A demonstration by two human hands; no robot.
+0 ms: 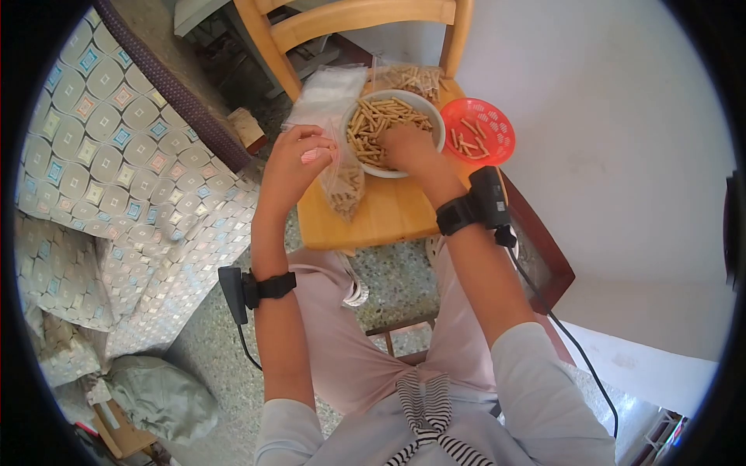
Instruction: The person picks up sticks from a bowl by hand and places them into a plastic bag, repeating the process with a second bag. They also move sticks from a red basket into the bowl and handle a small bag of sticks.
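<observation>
A white bowl (395, 172) full of short tan sticks (373, 116) stands on a wooden chair seat (388, 213). My right hand (408, 147) reaches into the bowl among the sticks, its fingertips hidden. Left of the bowl, my left hand (303, 159) has its fingers curled at the top of a clear plastic bag (342, 186), which hangs down with some sticks inside. A red plastic basket (503, 140) with a few sticks is right of the bowl. Behind the bowl lie another filled bag (412, 80) and flat clear bags (326, 93).
The chair's backrest (365, 22) rises at the far side. A patterned cloth cover (132, 132) is on the left, a white wall (614, 155) on the right. Both forearms wear black straps with devices and cables. A grey-green bag (167, 396) rests on the floor at lower left.
</observation>
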